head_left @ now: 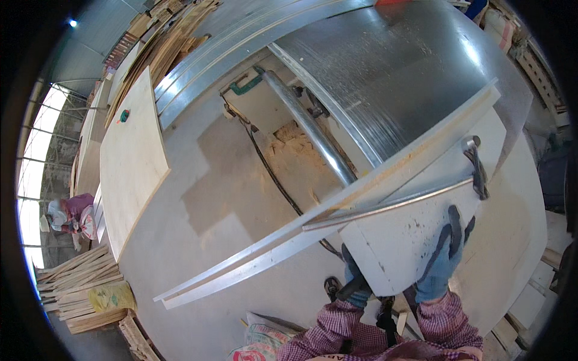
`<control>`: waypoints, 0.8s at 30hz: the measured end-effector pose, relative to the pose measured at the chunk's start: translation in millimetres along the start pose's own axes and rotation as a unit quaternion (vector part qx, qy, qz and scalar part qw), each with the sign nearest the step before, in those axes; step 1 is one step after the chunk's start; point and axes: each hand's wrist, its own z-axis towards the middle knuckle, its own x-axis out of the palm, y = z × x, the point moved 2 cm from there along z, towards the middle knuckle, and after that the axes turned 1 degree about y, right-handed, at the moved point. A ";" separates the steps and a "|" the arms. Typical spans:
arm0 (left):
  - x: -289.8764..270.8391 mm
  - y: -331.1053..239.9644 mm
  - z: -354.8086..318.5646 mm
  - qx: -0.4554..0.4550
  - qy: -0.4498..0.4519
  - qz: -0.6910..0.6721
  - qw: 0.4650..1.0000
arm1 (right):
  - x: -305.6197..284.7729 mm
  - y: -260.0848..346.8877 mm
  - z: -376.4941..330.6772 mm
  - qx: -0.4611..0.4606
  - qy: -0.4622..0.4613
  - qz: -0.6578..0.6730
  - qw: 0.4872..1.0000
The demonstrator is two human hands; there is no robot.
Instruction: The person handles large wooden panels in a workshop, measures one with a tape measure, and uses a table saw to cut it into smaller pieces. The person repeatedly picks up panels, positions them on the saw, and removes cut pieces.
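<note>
A white panel [409, 246] with dark specks lies in front of me, between my gloved hands. My left hand [357, 283] is at its left edge, partly hidden behind it, with a dark bar-like piece beside the fingers. Closed at the right edge, my right hand [442, 262] lays its dark-palmed fingers over the panel's surface. Along the panel's far side runs a thin metal strip [391, 206]. A knob [471, 142] with a dark fitting stands past its right end. Just beyond is a long, pale metal-edged rail [241, 262], slanting up to the right.
A shiny metal table [373, 78] and a steel tube [307, 126] lie beyond the rail. Sawdust [295, 150] and a black cable [274, 174] are on the floor. Left stand a plywood sheet [132, 156] and wood strips [81, 289]. Another person [75, 210] is at far left; a sack [271, 334] lies near me.
</note>
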 end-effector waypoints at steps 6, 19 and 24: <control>75.5 -79.7 51.4 0.090 0.080 0.128 0.984 | 80.4 6.8 50.2 -0.043 0.011 -0.036 0.998; 115.4 -196.5 165.9 0.148 0.061 0.124 0.979 | 220.4 -3.2 127.4 -0.077 -0.085 -0.174 0.978; 89.0 -224.6 159.8 0.148 0.071 0.267 0.949 | 235.4 17.2 121.9 -0.083 -0.070 -0.201 0.974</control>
